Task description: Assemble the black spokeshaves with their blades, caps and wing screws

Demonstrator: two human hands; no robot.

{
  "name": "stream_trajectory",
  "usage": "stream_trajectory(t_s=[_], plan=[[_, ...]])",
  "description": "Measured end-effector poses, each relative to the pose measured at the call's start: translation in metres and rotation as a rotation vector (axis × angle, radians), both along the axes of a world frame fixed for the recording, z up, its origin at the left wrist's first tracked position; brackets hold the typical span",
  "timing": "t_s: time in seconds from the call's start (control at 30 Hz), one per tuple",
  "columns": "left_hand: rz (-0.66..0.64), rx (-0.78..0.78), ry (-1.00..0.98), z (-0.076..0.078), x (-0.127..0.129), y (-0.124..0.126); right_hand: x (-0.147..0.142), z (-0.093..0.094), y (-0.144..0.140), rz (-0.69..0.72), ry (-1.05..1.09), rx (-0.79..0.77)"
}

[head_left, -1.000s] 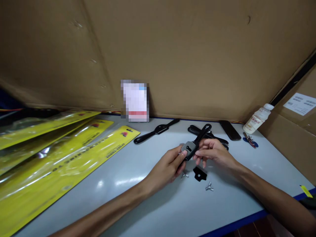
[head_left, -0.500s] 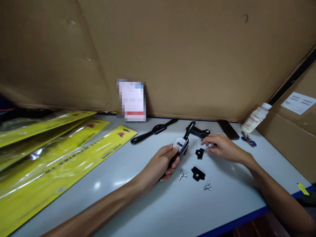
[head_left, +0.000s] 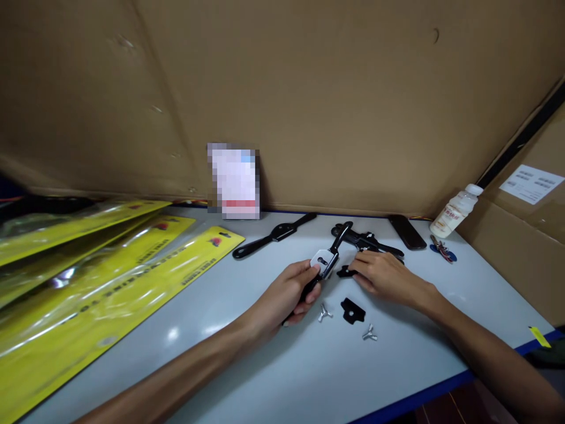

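Observation:
My left hand (head_left: 301, 290) is closed around one handle of a black spokeshave (head_left: 339, 237), its thumb on the silvery blade (head_left: 321, 258) with a keyhole slot. The tool is held tilted above the table. Just to its right, the fingers of my right hand (head_left: 377, 271) pinch a small black cap plate (head_left: 345, 271); part of the plate is hidden by the fingers. A second black cap plate (head_left: 352, 311) with a hole lies nearer, between two silvery wing screws, one at its left (head_left: 325, 312) and one at its lower right (head_left: 369, 333).
Another spokeshave body (head_left: 282, 231) lies at the back, and a further black tool (head_left: 362, 238) sits behind my right hand. Yellow packages (head_left: 176, 282) cover the left side. A phone (head_left: 406, 232), keys (head_left: 442, 249) and a bottle (head_left: 456, 211) stand near the cardboard wall (head_left: 353, 106).
My right hand has moved left and down to the upper cap plate and closed its fingers on it. The plate has turned and shifted slightly left. My left hand keeps holding the spokeshave.

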State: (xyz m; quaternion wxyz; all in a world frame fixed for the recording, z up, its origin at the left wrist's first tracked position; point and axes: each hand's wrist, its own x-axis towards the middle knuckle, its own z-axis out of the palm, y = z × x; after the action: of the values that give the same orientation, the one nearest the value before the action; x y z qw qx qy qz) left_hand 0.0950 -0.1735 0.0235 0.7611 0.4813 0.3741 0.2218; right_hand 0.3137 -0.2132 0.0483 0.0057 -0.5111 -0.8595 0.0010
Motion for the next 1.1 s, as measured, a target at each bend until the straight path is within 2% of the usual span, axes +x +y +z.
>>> stream_trajectory(t_s=[0.17,0.33,0.43,0.6,0.7,0.83,0.97,1.1], plan=[[-0.008,0.007,-0.007,0.001,0.001,0.000,0.000,-0.016,0.002,-0.058,-0.028,0.112],[-0.004,0.019,0.013,0.002,0.000,0.000,0.008,-0.016,0.007,-0.141,0.052,0.135],[-0.005,0.026,0.006,0.001,0.000,-0.001,0.012,-0.014,0.011,-0.251,0.338,0.052],[-0.020,0.031,-0.020,0.002,-0.001,-0.003,0.019,-0.007,0.020,-0.455,1.103,-0.358],[-0.034,0.043,0.007,0.003,0.000,-0.002,0.023,0.002,0.022,-0.492,1.320,-0.364],[-0.097,0.059,0.063,0.002,0.000,0.000,0.022,0.015,0.015,-0.457,1.348,-0.393],[-0.152,0.087,0.109,0.004,0.000,-0.002,0.013,0.023,0.005,-0.415,1.224,-0.437],[-0.212,0.145,0.219,0.010,0.002,-0.006,0.000,0.025,-0.004,-0.287,1.110,-0.427]])
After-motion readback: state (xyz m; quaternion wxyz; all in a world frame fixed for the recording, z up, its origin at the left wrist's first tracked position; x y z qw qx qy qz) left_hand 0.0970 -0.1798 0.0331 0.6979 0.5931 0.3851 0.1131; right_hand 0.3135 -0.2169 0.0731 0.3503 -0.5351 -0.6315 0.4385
